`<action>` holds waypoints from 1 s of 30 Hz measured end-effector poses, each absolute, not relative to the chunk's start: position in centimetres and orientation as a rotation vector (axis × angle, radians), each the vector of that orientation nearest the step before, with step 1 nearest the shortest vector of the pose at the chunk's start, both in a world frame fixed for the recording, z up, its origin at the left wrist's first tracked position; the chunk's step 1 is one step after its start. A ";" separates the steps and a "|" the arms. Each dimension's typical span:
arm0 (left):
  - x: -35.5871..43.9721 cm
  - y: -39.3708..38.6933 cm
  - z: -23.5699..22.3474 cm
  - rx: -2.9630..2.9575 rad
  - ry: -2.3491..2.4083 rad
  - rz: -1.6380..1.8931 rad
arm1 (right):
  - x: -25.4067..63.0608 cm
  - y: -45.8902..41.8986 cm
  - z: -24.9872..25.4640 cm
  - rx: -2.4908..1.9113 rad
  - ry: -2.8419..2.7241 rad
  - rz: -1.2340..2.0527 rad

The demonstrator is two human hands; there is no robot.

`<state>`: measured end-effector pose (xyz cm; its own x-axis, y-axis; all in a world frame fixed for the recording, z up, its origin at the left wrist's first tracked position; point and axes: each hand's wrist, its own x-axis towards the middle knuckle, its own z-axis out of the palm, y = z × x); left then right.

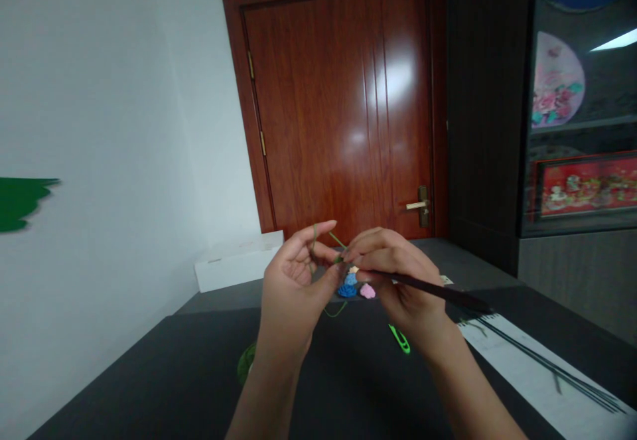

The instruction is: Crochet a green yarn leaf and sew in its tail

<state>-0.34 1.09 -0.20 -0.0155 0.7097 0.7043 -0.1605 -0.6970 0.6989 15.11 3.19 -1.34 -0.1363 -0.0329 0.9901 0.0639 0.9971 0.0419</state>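
Over the dark table, my left hand (298, 274) has green yarn (338, 239) looped round its raised index finger. Its thumb and middle finger pinch a small bit of green work, mostly hidden by the fingertips. My right hand (405, 271) grips a crochet hook with a dark handle (438, 289), which slants down to the right. The hook's tip meets the green work between both hands. A loose strand of yarn hangs below the fingers. Behind the hands lie small crocheted pieces: a dark blue one (347, 291), a light blue one (351, 279) and a pink one (367, 291).
A ball of green yarn (245, 363) sits left of my left forearm. A bright green stitch marker (399, 339) lies near my right wrist. White paper (522, 367) with several dark thin stems (552, 364) is at the right. A white box (239, 262) stands by the wall.
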 end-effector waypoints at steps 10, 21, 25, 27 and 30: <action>0.2 1.3 -0.3 1.635 0.448 1.923 | 14.0 3.7 -1.8 -0.002 -1.639 -0.265; 0.8 0.3 -0.2 1.395 0.341 1.779 | 13.2 4.7 -3.4 0.035 -1.443 -0.209; 0.2 0.2 0.0 1.317 0.351 1.646 | 13.4 5.0 -3.8 0.053 -1.422 -0.202; -0.1 0.2 0.1 1.279 0.370 1.597 | 13.3 4.9 -3.7 0.066 -1.417 -0.212; -0.1 0.0 0.2 1.253 0.403 1.553 | 13.2 5.0 -3.7 0.061 -1.376 -0.250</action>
